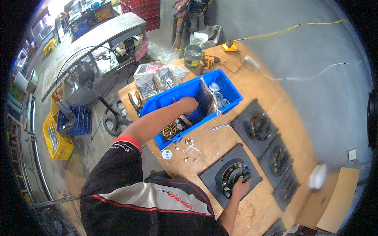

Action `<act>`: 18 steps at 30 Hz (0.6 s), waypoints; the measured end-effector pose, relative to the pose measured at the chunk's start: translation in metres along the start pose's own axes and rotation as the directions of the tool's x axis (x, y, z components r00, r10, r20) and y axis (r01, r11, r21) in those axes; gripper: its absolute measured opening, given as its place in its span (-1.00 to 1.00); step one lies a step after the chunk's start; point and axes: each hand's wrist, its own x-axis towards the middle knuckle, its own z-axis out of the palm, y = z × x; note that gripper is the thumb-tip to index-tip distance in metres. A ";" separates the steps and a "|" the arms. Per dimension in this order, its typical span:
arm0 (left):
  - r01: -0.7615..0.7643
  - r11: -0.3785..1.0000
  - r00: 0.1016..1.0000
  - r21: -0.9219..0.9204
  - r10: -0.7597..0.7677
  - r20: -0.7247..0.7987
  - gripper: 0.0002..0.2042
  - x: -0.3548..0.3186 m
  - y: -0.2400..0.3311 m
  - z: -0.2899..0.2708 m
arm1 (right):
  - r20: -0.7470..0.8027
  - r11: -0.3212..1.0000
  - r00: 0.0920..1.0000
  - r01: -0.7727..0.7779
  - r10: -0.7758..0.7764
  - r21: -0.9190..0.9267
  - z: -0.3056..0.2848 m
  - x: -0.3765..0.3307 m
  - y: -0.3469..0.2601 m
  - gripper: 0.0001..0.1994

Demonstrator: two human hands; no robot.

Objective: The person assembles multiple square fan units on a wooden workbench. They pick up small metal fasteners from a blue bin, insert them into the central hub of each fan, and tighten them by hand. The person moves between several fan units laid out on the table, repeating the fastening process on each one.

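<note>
My left hand (189, 105) reaches down into a blue plastic bin (157, 105), near its thin upright divider (208, 96). Its fingers are hidden, so what they touch cannot be seen. Brass fittings (170, 129) lie in the near left part of the bin, and pale metal discs (214, 87) fill the part beyond the divider. Closed on a black round part (236, 173), my right hand (241, 186) rests over the ring-shaped middle of a square black plate (214, 172), which lies flat on the wooden table.
More black plates (255, 122) lie along the table's right side. Loose brass pieces (187, 159), a white disc (167, 154) and a wrench (219, 127) are near the bin. Behind it stand boxes of screws (147, 89) and a drill (209, 61). A fan (84, 74) stands left.
</note>
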 end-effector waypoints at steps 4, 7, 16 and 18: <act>-0.157 0.974 0.984 0.161 0.140 0.110 -0.78 0.029 -0.025 0.039 | -0.079 0.999 0.996 0.042 -0.044 -0.023 0.010 0.005 0.013 -0.38; -0.109 0.991 0.994 0.078 0.108 0.015 -0.79 0.038 -0.033 0.054 | -0.105 0.998 0.993 0.051 -0.054 -0.032 0.010 -0.001 0.012 -0.38; -0.227 0.972 0.974 0.059 0.227 0.007 -0.83 0.021 -0.034 0.046 | -0.035 0.999 0.999 -0.032 0.031 -0.031 -0.001 -0.003 0.001 -0.39; -0.199 0.978 0.979 0.056 0.197 0.047 -0.83 0.023 -0.035 0.049 | -0.061 0.999 0.998 0.021 -0.023 -0.043 0.001 0.000 0.004 -0.39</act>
